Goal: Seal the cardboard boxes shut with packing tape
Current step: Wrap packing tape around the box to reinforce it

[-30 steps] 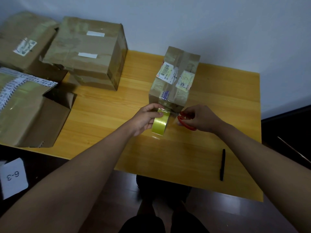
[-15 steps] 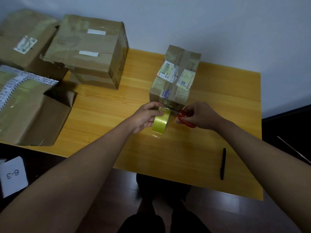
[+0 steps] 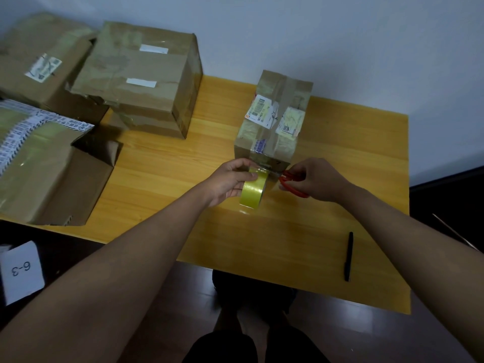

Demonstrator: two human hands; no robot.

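- Wooden table (image 3: 340, 158): everything sits on it, white wall behind.
- Open box (image 3: 52, 174), far left, hangs over the table's near-left edge. One flap open toward centre, printed tape strip across its top.
- Big taped box (image 3: 136, 79), back-left, closed, two white strips on top. Sits on a flatter box; another closed box (image 3: 39, 66) w/ a label just behind-left of it.
- Small box (image 3: 275, 121), centre-back, closed, clear tape down the top seam, shipping labels either side of the seam. This is the one being worked; both hands are at its near face, low down.
- Left hand (image 3: 230, 179): fingers and thumb curled round the tape roll (image 3: 252, 189). Roll is yellowish, on edge, just in front of the small box's near-left corner. Short stretch of tape runs from roll up onto the box's near face.
- Right hand (image 3: 314, 179): gripping red-handled scissors (image 3: 290, 183), fingers through/around the loops. Blades point left toward the tape stretch, between roll and box. Can't tell if blades are on the tape, too small/dark.
- Hands near each other, not touching; roll + scissors between them.
- Black pen (image 3: 348, 256), near-right on the table, lying loose, well apart from both hands.
- White card "6-3" (image 3: 22, 271), off the table, lower left.
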